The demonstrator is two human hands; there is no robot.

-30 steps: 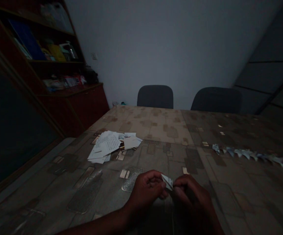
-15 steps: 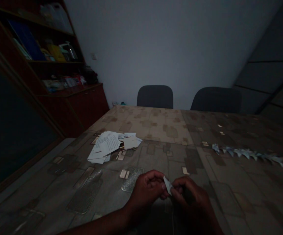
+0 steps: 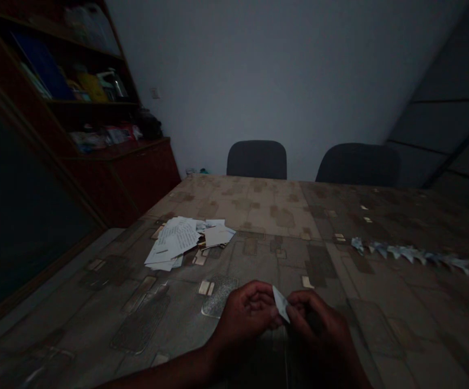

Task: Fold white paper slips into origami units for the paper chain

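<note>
A small folded white paper (image 3: 281,304) is pinched between my two hands near the front of the table. My left hand (image 3: 248,313) is closed on its left side, fingers curled. On its right side my right hand (image 3: 317,321) grips it between thumb and forefinger. A pile of loose paper sheets (image 3: 180,240), some with writing, lies ahead and to the left. Several folded paper pieces (image 3: 410,254) lie in a row on the right.
The table (image 3: 238,200) has a patterned cloth. Two dark chairs (image 3: 256,159) stand at its far edge against the wall. On the left is a dark red cabinet (image 3: 137,173) with things on its shelves.
The folded paper has turned slightly between my fingers and shows a little more of its face. Both hands have barely moved.
</note>
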